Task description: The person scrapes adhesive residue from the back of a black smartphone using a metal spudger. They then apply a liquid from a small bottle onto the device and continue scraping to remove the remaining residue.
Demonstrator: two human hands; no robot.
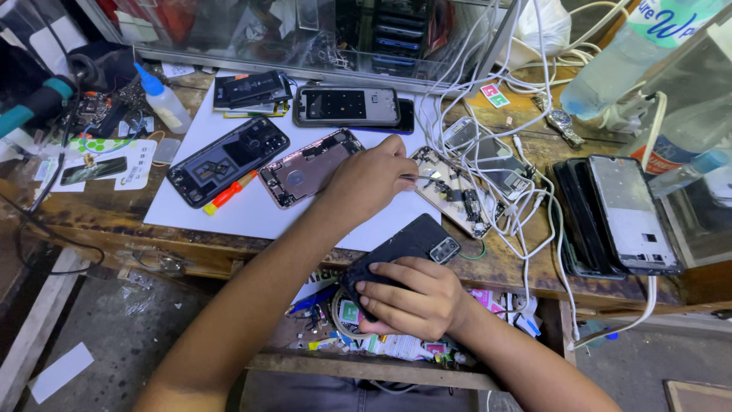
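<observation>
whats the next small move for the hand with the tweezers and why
Probably lower the tweezers in the left hand onto the opened phone frame: their tips hover just above its exposed parts, while the right hand grips the black phone at the bench edge.

The right hand [415, 297] covers the lower half of the black phone [415, 243] it presses near the table's [114, 217] front edge. The left hand [370, 179] hides its own fingertips and most of the thin tool [418, 178]. The plastic bottle [633, 53] at the back right corner is cut off by the top edge. Small parts in the open drawer [366, 339] are too tiny to tell.
</observation>
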